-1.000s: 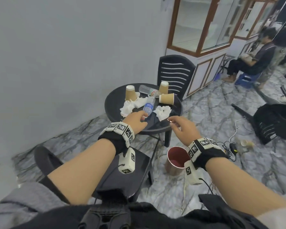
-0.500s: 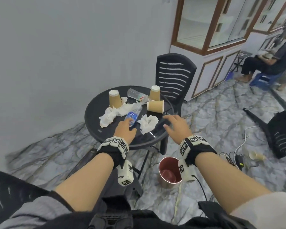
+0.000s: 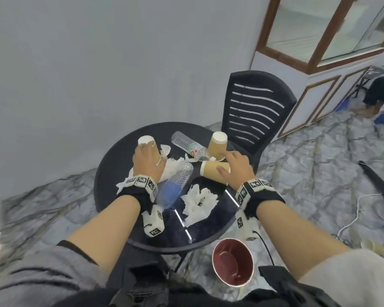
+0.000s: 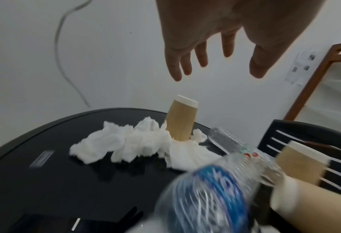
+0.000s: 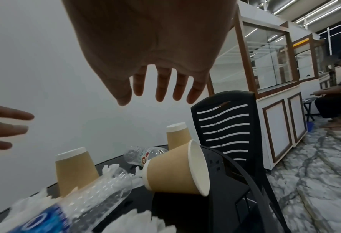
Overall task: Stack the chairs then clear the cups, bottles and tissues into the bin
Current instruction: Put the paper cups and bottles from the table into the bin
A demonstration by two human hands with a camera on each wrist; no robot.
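Note:
Litter covers a round black table (image 3: pixel 111 173). One paper cup (image 3: pixel 145 140) (image 4: pixel 182 119) stands upside down at the left, a second cup (image 3: pixel 217 142) at the back, and a third cup (image 3: pixel 212 171) (image 5: pixel 177 170) lies on its side. A blue-label bottle (image 3: pixel 175 185) and a clear bottle (image 3: pixel 187 145) lie between crumpled tissues (image 3: pixel 198 202) (image 4: pixel 137 145). My left hand (image 3: pixel 149 160) (image 4: pixel 215 71) hovers open over the left cup. My right hand (image 3: pixel 233 167) (image 5: pixel 161 89) is spread open over the lying cup. The red bin (image 3: pixel 233 262) stands on the floor by the table.
A black slatted chair (image 3: pixel 257 111) stands behind the table against a white glass-fronted cabinet (image 3: pixel 319 85). A grey wall runs along the left. Cables (image 3: pixel 353 218) and a dark fallen piece (image 3: pixel 381 187) lie on the marble floor at the right, where a person (image 3: pixel 379 89) sits.
I have come closer to the table. My left hand went from the blue-label bottle forward to the left cup. My right hand reached forward over the lying cup.

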